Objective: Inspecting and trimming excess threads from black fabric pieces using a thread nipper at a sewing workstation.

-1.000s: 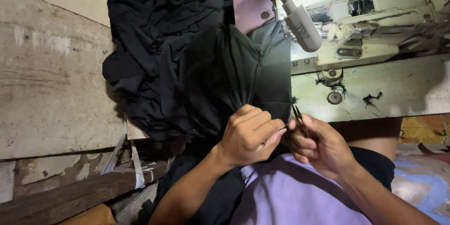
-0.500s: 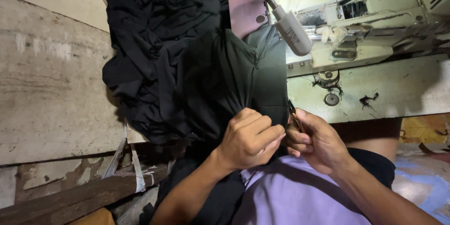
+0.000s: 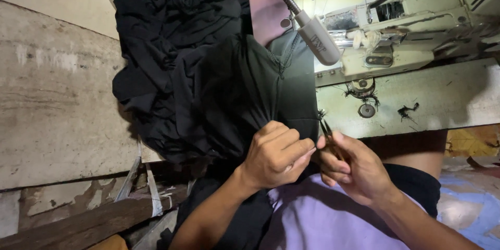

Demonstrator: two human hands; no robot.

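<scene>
My left hand [image 3: 276, 156] is clenched on the edge of a dark green-black garment [image 3: 245, 88], pulling the cloth into tight folds. My right hand [image 3: 351, 169] sits right beside it and holds small thread snips [image 3: 327, 130], whose tips point at the cloth edge near the left fingers. The garment spreads up and left from my hands into a heap of black fabric [image 3: 166, 36]. The handles of the snips are hidden inside my right palm.
A cream sewing machine [image 3: 396, 26] sits on its table [image 3: 442, 99] at the right, with a grey gooseneck lamp [image 3: 317, 39] over the cloth. A pink phone [image 3: 268, 13] lies by the fabric heap. A worn wooden surface [image 3: 57, 104] fills the left.
The view has shifted slightly. My hands stay together on the cloth edge, the right hand with the snips edging a little closer to the left fingers.
</scene>
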